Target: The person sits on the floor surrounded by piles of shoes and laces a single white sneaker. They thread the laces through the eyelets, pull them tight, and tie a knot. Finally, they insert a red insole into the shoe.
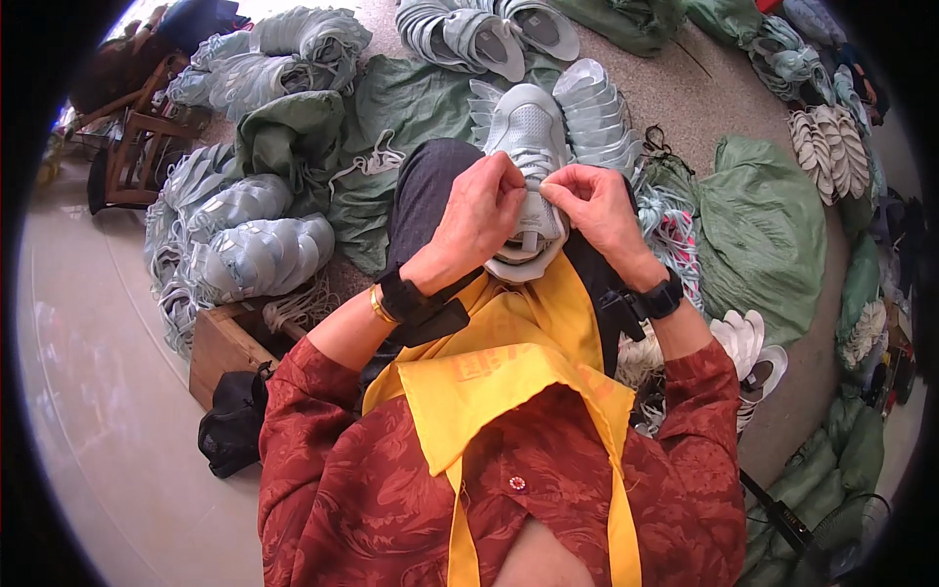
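A pale grey-blue shoe upper [525, 119] lies across my lap between my knees, its toe pointing away from me and its heel opening near the yellow apron [533, 308]. My left hand [477, 210] is closed in a pinch at the left side of the lacing. On the opposite side, my right hand [599, 207] pinches thumb and forefinger together by the eyelets. Both appear to grip the pale shoelace [534, 166], whose ends are mostly hidden by my fingers. Dark bands are strapped round both wrists.
Bundles of nested pale uppers [259, 254] lie at left, with more uppers [479, 39] beyond my knees. Green sacks [763, 235] spread over the floor at right. A wooden box [230, 347] sits by my left elbow, and a wooden chair [137, 147] stands farther left.
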{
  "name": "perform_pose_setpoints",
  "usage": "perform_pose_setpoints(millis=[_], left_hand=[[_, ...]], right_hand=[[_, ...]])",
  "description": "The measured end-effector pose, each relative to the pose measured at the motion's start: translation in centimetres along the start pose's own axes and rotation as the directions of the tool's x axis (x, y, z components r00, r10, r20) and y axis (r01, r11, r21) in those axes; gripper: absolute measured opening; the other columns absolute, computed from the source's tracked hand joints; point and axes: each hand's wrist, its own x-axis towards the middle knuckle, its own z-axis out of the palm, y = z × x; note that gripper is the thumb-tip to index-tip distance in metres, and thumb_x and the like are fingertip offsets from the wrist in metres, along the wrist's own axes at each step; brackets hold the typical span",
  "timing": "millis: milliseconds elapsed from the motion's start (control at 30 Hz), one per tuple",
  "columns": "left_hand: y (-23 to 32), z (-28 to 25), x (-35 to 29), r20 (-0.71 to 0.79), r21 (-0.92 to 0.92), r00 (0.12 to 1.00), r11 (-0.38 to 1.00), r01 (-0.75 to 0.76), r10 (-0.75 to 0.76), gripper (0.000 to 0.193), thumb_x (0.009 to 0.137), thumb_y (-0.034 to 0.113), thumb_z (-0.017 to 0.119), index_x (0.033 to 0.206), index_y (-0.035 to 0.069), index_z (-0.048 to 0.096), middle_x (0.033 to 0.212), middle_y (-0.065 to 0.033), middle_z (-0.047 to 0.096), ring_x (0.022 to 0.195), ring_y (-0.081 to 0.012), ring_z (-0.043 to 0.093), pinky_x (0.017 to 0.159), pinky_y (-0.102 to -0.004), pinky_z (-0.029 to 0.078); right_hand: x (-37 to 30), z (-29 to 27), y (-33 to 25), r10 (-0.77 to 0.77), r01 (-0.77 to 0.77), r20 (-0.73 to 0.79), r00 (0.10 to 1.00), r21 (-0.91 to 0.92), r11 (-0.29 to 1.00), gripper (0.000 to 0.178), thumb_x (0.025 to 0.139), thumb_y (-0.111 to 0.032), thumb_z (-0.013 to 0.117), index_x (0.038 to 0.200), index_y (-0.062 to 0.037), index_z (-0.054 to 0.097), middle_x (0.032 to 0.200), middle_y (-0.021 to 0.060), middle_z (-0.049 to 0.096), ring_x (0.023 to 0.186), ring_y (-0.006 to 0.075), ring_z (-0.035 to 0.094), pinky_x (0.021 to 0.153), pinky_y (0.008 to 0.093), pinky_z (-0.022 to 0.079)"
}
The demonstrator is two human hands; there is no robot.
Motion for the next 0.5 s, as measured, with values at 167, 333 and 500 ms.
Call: perform_pose_setpoints(millis=[167,333,500], left_hand=[[-0.2,0.0,0.2,0.003,0.001,1.0,1.0,-0.011,0.011,0.013,0.089,0.003,0.07,0.098,-0.001,0.061,0.086,-0.0098,0.065,0.075,-0.0186,0.061,0.07,-0.0321,0.051],[-0.5,-0.2,0.3,0.016,-0.002,1.0,1.0,0.004,-0.004,0.013,0.089,0.004,0.071,0.097,-0.001,0.062,0.084,-0.0088,0.065,0.073,-0.0175,0.06,0.069,-0.0317,0.051],[-0.3,-0.4,0.5,0.051,-0.022,0.999,1.0,0.014,-0.013,0.013,0.089,0.004,0.071,0.097,-0.001,0.061,0.084,-0.0083,0.065,0.072,-0.0155,0.06,0.067,-0.0308,0.05]], right_hand=[[-0.2,0.0,-1.3,-0.066,0.053,-0.04,0.997,-0.266,0.962,0.015,0.089,-0.013,0.074,0.094,0.0011,0.073,0.078,0.0083,0.074,0.067,0.0096,0.067,0.063,0.0281,0.053],[-0.2,0.3,-2.8,-0.193,0.178,0.015,0.981,-0.463,0.869,0.013,0.093,-0.009,0.071,0.097,0.0023,0.07,0.077,0.0025,0.07,0.066,0.0049,0.06,0.061,0.026,0.051],[-0.4,-0.1,-2.6,-0.161,0.162,0.035,0.986,-0.378,0.911,0.013,0.092,-0.011,0.071,0.094,0.0016,0.07,0.076,0.0044,0.07,0.066,0.0081,0.061,0.063,0.0268,0.051]])
